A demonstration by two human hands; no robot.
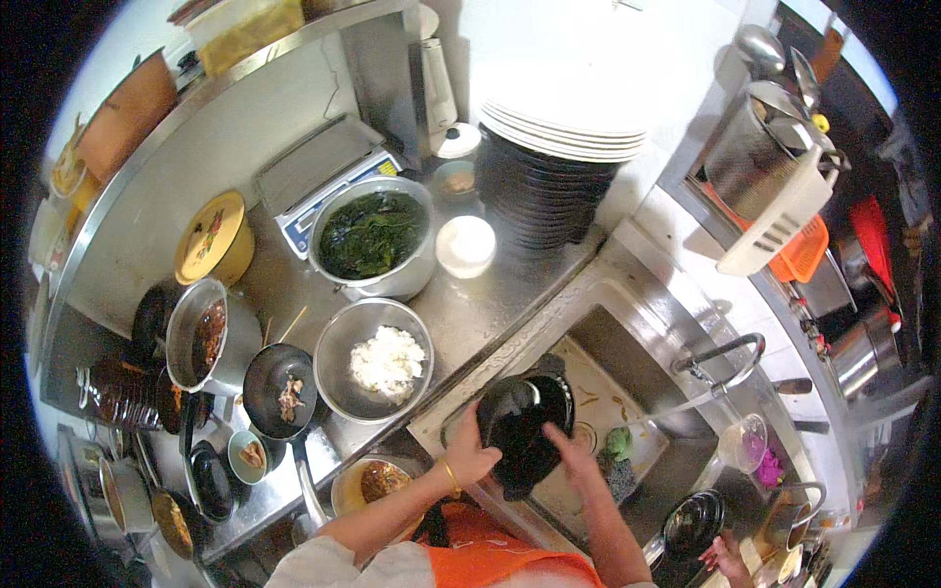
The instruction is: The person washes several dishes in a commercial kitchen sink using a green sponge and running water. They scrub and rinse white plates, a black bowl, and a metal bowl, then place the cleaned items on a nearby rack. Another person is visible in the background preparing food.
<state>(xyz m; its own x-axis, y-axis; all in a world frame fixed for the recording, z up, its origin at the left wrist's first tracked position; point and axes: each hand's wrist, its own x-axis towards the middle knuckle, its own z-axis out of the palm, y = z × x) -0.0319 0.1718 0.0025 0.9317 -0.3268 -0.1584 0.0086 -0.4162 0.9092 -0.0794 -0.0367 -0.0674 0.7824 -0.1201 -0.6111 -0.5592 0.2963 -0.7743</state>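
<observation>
A glossy black bowl point(515, 416) is held tilted over the metal sink point(627, 294). On its left side my left hand point(474, 453) is closed, thumb against the wall; a yellow bangle circles that wrist. From the right, my right hand point(574, 457) grips the bowl's edge, some of its fingers hidden behind it. Another dark rounded rim shows just behind the bowl, and I cannot tell whether it belongs to a second vessel. Beside my right hand in the basin lie a green scrubbing cloth point(619, 444) and a dark mesh scourer point(620, 480).
A faucet point(720, 358) arches over the sink's right side. Left on the counter stand a steel bowl of rice point(333, 387), a pot of greens point(428, 255), a frying pan point(257, 397) and a scale point(319, 171). Stacked plates point(544, 186) rise behind. Another person's hand point(726, 561) shows lower right.
</observation>
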